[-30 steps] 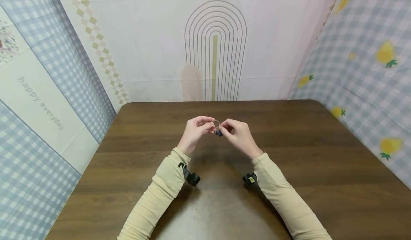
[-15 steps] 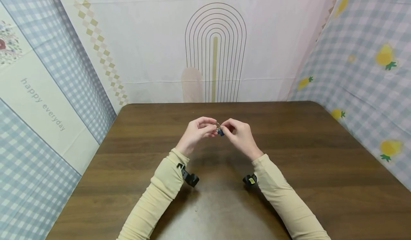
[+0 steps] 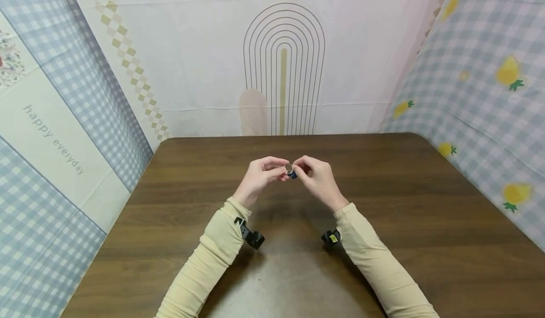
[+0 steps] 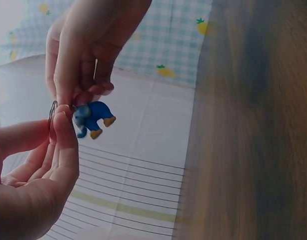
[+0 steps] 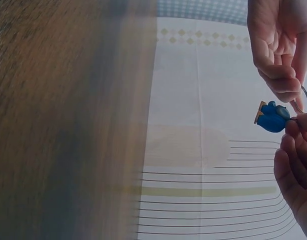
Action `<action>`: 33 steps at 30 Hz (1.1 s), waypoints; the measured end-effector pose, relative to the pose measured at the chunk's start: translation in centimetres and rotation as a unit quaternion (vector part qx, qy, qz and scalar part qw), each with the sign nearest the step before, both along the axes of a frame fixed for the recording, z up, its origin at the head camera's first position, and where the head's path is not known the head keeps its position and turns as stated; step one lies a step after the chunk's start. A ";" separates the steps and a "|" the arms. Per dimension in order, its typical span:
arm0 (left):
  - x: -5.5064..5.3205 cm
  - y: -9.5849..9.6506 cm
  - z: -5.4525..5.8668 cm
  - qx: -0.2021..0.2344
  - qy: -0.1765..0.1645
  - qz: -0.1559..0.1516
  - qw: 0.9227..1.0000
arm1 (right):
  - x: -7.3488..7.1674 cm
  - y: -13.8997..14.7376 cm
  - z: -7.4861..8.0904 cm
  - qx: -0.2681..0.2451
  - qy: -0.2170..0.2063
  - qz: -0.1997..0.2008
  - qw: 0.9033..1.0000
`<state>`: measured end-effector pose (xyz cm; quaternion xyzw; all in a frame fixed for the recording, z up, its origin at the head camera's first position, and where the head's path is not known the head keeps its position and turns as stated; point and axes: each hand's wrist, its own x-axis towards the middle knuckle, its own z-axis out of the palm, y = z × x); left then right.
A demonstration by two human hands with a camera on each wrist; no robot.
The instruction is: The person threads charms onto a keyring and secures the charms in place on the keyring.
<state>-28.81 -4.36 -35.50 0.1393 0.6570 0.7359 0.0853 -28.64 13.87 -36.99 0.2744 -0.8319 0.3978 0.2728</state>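
Between the two hands, above the table, is a thin metal key ring (image 4: 52,116) with a small blue elephant charm (image 4: 97,114) hanging beside it. My left hand (image 3: 262,178) pinches the ring between thumb and fingers. From the other side, the thumb and forefinger of my right hand (image 3: 316,178) pinch the ring's edge, close to where the charm joins it. The elephant has tan feet and a greyish head; it dangles just past the fingertips. In the right wrist view the charm (image 5: 273,120) shows from its other side, and fingers partly cover the ring.
A brown wood-grain table (image 3: 426,204) lies under both hands. Behind it hangs a white cloth (image 3: 204,62) with arch lines, and blue checked cloths stand at the left and right. A black wrist camera (image 3: 253,238) is strapped to each sleeve.
The ring and charm have shifted slightly right and down between the hands. The ring has turned in the fingers, looking narrower half a second ago. Both hands keep their pinch.
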 end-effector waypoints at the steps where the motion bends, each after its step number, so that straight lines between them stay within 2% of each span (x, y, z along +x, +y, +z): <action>1: 0.0 0.0 0.0 -0.002 0.001 -0.004 1.000 | 0.0 0.0 0.0 0.000 0.001 0.000 1.000; 8: 0.0 0.0 -0.1 -0.001 0.004 0.002 1.000 | 0.0 -0.1 -0.1 0.003 0.010 0.005 1.000; 15: 0.0 0.0 -0.1 -0.002 0.005 0.001 1.000 | 0.2 -0.3 -0.1 -0.006 -0.076 0.023 0.997; 19: -0.1 -0.1 0.0 -0.008 0.004 0.003 1.000 | 0.2 -0.2 -0.1 0.002 -0.098 0.016 0.995; 33: -0.6 -1.0 0.3 -0.011 0.000 0.023 1.000 | -0.1 0.5 0.2 -0.001 -0.060 0.000 0.998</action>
